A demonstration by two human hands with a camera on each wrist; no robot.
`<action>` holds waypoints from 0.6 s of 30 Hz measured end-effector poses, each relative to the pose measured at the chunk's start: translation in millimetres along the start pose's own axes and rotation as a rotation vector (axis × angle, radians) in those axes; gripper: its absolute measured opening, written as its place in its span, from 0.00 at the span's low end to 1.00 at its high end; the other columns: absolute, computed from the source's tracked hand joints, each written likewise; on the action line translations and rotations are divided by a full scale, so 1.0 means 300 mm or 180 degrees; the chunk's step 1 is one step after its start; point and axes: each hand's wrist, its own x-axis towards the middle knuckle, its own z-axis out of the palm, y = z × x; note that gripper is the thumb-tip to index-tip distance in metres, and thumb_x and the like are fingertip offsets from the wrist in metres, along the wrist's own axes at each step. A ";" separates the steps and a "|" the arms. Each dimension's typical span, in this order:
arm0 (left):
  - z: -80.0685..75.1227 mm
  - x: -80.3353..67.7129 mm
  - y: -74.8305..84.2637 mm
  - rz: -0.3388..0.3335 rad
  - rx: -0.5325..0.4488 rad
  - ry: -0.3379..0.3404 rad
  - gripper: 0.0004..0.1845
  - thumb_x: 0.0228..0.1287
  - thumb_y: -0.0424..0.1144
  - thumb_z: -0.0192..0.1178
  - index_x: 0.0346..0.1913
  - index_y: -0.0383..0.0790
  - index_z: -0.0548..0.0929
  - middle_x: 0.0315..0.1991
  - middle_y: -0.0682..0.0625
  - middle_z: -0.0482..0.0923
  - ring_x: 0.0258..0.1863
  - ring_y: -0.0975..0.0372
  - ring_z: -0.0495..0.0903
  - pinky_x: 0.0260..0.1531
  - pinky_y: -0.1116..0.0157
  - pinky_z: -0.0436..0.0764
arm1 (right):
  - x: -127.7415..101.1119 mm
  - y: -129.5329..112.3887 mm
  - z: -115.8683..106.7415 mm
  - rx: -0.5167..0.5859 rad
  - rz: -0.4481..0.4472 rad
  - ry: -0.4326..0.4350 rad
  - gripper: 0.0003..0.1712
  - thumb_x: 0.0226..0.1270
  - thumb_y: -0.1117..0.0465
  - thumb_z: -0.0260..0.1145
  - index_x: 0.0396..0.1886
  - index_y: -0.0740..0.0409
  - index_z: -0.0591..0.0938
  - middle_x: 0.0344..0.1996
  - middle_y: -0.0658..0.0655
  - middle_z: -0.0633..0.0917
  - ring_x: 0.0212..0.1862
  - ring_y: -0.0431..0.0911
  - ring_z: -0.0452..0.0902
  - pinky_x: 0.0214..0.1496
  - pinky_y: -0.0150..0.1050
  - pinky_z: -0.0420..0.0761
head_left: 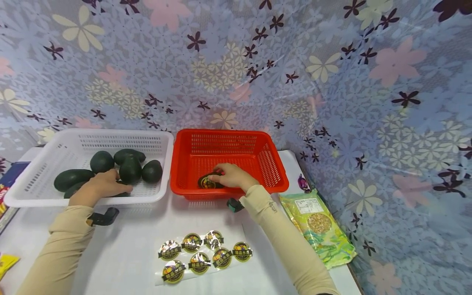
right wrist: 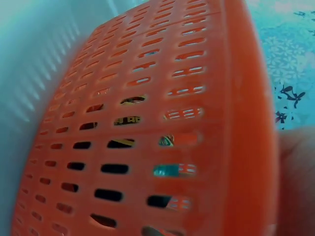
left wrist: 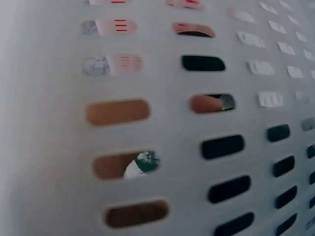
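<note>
In the head view my left hand (head_left: 101, 186) reaches into the white basket (head_left: 167, 164), its fingers around a dark green avocado that it mostly covers. Several more avocados (head_left: 130, 169) lie close about it. Through the slots in the left wrist view, bits of finger (left wrist: 118, 112) and dark avocado skin (left wrist: 224, 146) show. Inside the red basket (head_left: 280, 180), near its front wall, my right hand (head_left: 232, 176) holds an avocado (head_left: 202, 181) bearing a round black-and-gold sticker (head_left: 208, 182). The slots in the right wrist view show part of that sticker (right wrist: 127, 120).
On the white table (head_left: 125, 254), a clear sheet of round stickers (head_left: 199, 263) lies in front of the red basket. A green-yellow food bag (head_left: 318, 225) and a small purple wrapped item (head_left: 303, 182) are at right. A flowered cloth (head_left: 236, 73) hangs behind the baskets.
</note>
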 end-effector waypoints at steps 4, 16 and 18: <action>-0.003 -0.007 -0.011 -0.0042 -0.0043 0.0054 0.46 0.59 0.54 0.65 0.64 0.15 0.62 0.61 0.18 0.66 0.57 0.25 0.70 0.54 0.33 0.75 | -0.009 -0.009 -0.001 -0.0078 -0.0031 0.0023 0.32 0.74 0.43 0.60 0.70 0.55 0.73 0.68 0.58 0.77 0.70 0.56 0.71 0.73 0.55 0.71; -0.025 -0.048 0.029 0.0232 -0.0269 0.0720 0.46 0.59 0.50 0.67 0.69 0.20 0.60 0.62 0.18 0.65 0.60 0.27 0.68 0.57 0.30 0.70 | -0.054 -0.031 -0.022 -0.0225 -0.0196 0.0218 0.31 0.74 0.44 0.61 0.69 0.55 0.75 0.65 0.57 0.80 0.69 0.54 0.72 0.74 0.52 0.70; -0.026 -0.056 0.041 0.0324 -0.0326 0.0813 0.44 0.60 0.50 0.67 0.69 0.23 0.62 0.63 0.20 0.66 0.61 0.28 0.68 0.57 0.30 0.69 | -0.062 -0.033 -0.023 -0.0237 -0.0212 0.0224 0.31 0.74 0.44 0.61 0.69 0.55 0.75 0.66 0.57 0.79 0.70 0.55 0.71 0.74 0.53 0.70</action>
